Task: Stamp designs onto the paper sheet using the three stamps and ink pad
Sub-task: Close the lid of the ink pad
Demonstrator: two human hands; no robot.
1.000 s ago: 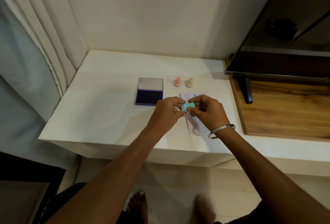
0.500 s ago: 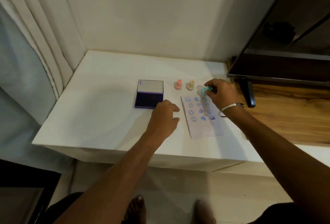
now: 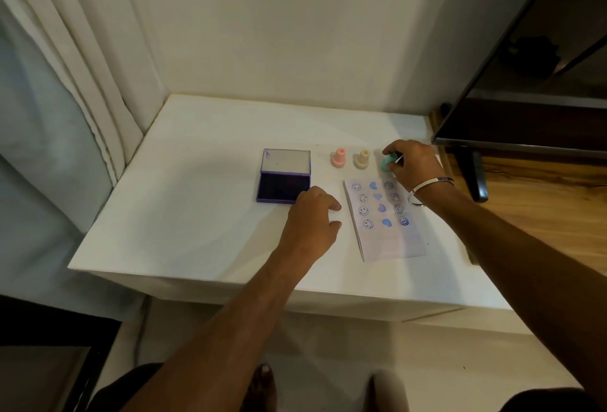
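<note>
Pinching a teal stamp (image 3: 387,162) between curled fingers, the right hand (image 3: 412,165) holds it near the counter's (image 3: 197,214) far right corner, just beyond the top edge of the paper sheet (image 3: 387,219). To its left stand a cream stamp (image 3: 362,159) and a pink stamp (image 3: 339,158), upright along the far side. The sheet carries three columns of blue smiley, heart and round prints. The left hand (image 3: 313,214) rests palm down, fingers loosely spread and holding nothing, between the sheet and the open purple ink pad (image 3: 284,176)
</note>
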